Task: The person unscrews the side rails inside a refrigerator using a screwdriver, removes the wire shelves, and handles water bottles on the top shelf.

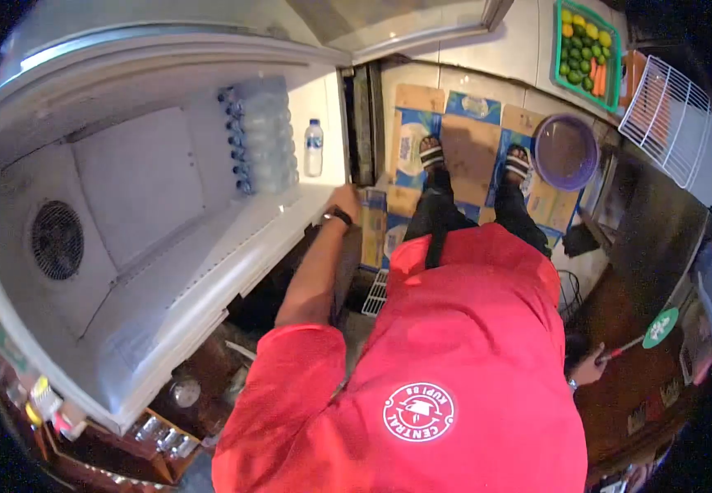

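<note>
Two bare hands in view. Left hand [344,202], dark band at the wrist, right at the front edge of an open white-walled cooler cabinet [146,160] at ten o'clock; cannot tell if spread or curled round that edge. Right hand [590,366], at four o'clock, closed round the slim handle of a green round paddle with white print [661,329], held out toward three o'clock. Inside the cooler, at eleven o'clock, a cluster of clear plastic bottles with dark caps [264,135]; just beside, a single clear bottle with a blue label [314,148]. At two o'clock, a round purple plastic basin [595,156], near a green plastic basket [615,78] of limes.
</note>
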{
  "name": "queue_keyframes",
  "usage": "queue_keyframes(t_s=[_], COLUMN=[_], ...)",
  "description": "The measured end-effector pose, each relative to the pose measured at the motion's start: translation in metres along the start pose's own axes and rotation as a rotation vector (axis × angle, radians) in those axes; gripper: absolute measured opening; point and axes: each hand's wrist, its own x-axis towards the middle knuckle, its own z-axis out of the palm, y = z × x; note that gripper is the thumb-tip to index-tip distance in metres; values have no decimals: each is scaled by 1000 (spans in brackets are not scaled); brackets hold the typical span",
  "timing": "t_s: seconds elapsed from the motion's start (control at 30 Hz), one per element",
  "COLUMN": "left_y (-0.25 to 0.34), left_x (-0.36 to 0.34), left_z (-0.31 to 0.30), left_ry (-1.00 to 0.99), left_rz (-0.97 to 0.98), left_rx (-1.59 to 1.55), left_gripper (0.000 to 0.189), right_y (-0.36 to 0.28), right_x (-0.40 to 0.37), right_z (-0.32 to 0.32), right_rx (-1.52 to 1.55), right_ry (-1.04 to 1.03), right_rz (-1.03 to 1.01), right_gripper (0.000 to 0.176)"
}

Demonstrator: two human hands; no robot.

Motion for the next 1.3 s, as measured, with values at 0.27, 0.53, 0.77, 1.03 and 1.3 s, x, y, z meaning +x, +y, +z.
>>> queue_keyframes(t_s=[0.27,0.53,0.77,1.03,1.3], left_y=[-218,-288,-279,-247,-242], left_x=[55,40,61,27,11], left_z=[-49,-38,-34,-62,-57], left_ry=[-405,-486,-755,-462,-249], left_rz=[-107,-16,149,256,-35], left_rx=[430,-54,-209,190,-24], left_gripper=[25,28,10,13,11], right_y=[-128,-143,-144,-152,-165], right_x=[-67,-65,-85,-107,-123], right_z=[-44,-86,-99,-97,-85], right_rx=[145,-1,-156,-67,179], right_ry=[-268,-294,-311,-394,-305], right_rz=[-340,-293,-167,-214,-138], right_gripper=[39,37,45,30,33])
